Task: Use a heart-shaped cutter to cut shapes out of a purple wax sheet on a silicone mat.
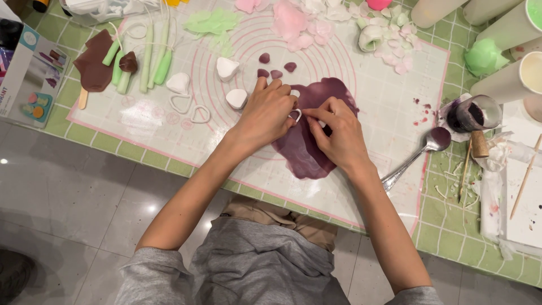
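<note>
Looking down from my head camera, I press my left hand (265,110) and my right hand (333,133) together over a flattened sheet of dark plum modelling clay (307,149), which lies on a translucent white silicone mat printed with pink circles (372,113). Between my fingertips I pinch a small white heart-shaped cutter (294,115); both hands are narrowly closed around it, thumbs and forefingers touching its rim, and it sits on the upper part of the clay sheet.

Just above my left hand lie four small plum clay pieces (276,66). To its left rest other white heart cutters (186,93) of several sizes, some solid, some outlines. Farther left lies a brown clay shape on a wooden stick (93,68), beside pale green clay rolls (149,53). Pink and white clay petals (305,22) are scattered along the far edge.

To my right a metal spoon stained purple (432,144) rests on the mat edge, near a small glass jar of dark colouring (471,113).
</note>
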